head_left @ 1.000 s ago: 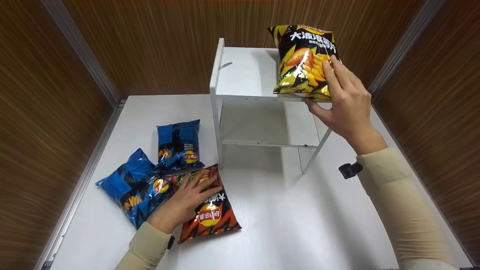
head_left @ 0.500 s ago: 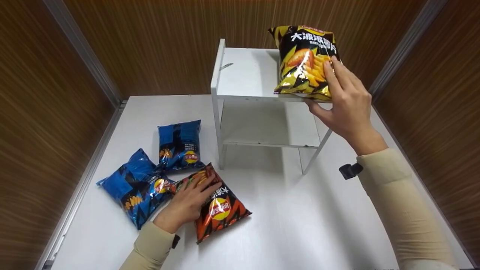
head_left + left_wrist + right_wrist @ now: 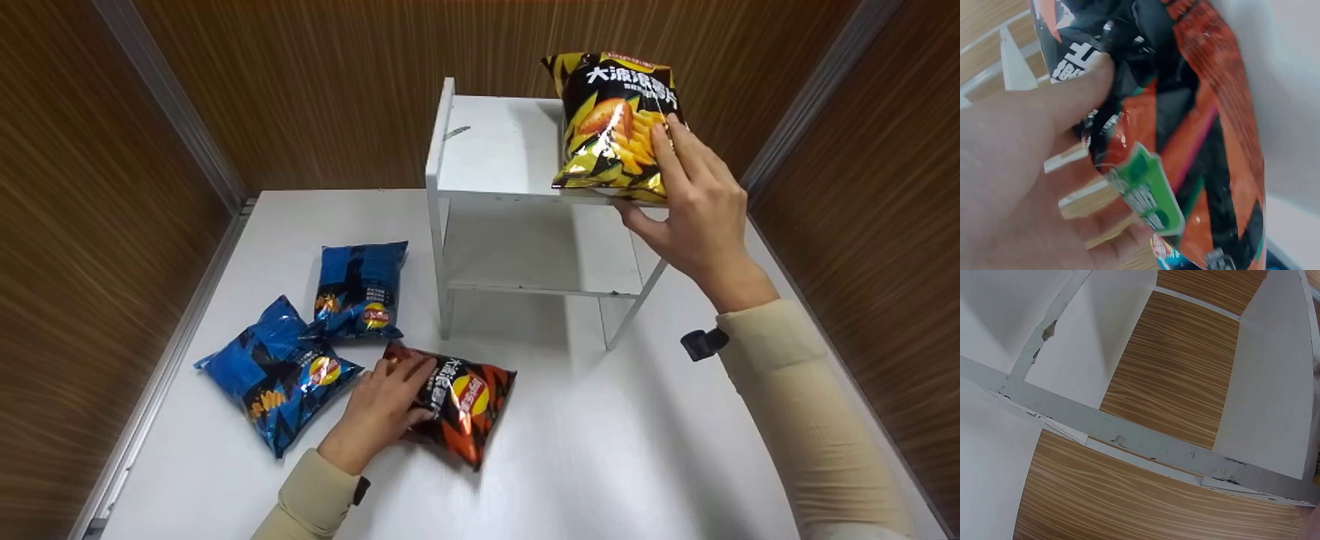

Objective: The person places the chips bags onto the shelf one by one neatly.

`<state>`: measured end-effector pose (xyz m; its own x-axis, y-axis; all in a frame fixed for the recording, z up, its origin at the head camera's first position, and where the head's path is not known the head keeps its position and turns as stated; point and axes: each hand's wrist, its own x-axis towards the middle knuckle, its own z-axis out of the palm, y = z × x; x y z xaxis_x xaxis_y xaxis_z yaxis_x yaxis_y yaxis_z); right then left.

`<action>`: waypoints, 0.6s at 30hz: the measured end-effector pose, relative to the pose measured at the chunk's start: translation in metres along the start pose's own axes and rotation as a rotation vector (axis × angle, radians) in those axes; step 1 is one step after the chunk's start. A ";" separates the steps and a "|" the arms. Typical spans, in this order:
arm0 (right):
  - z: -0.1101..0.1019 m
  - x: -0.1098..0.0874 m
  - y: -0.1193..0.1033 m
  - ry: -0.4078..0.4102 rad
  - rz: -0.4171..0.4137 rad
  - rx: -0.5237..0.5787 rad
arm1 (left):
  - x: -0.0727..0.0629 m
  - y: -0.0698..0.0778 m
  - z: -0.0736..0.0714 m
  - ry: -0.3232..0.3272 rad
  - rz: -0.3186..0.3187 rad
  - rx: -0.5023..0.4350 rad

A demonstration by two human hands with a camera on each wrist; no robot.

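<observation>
My left hand [image 3: 382,409] grips one end of a red and black potato chip bag [image 3: 469,401] low over the white table. In the left wrist view the thumb [image 3: 1081,93] lies on one face of the bag, with the fingers behind it. On top of the white shelf unit [image 3: 495,150], at its right end, a yellow and black chip bag [image 3: 619,127] stands upright. Nearly straight fingers of my right hand [image 3: 705,195] rest on its right side, the thumb at the shelf's front edge. The right wrist view shows mostly the shelf frame [image 3: 1157,444].
Two blue chip bags lie on the table [image 3: 600,450] to the left: one nearer [image 3: 274,375] and one farther back [image 3: 360,289], close together. The shelf unit has a lower board [image 3: 540,255]. Wood-patterned walls [image 3: 345,97] enclose the table at the back and sides.
The red chip bag has turned and slid right, away from the blue bags, with my left hand following. The farther blue bag has tilted slightly. My right hand and the yellow bag stay put.
</observation>
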<state>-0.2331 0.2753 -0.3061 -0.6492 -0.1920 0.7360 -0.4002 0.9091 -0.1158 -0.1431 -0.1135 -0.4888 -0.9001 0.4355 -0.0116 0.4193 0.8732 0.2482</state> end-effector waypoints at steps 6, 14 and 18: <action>0.001 0.000 0.001 -0.004 0.005 0.000 | 0.000 0.008 0.008 0.083 -0.007 0.044; 0.000 0.000 0.002 -0.011 0.005 -0.012 | -0.001 0.020 0.009 -0.085 -0.092 -0.175; 0.001 0.000 0.001 0.001 -0.002 -0.008 | -0.002 0.022 0.006 -0.219 -0.118 -0.354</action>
<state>-0.2343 0.2763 -0.3063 -0.6476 -0.1933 0.7370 -0.3963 0.9116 -0.1091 -0.1314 -0.0938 -0.4893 -0.8771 0.4065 -0.2558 0.2143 0.8079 0.5491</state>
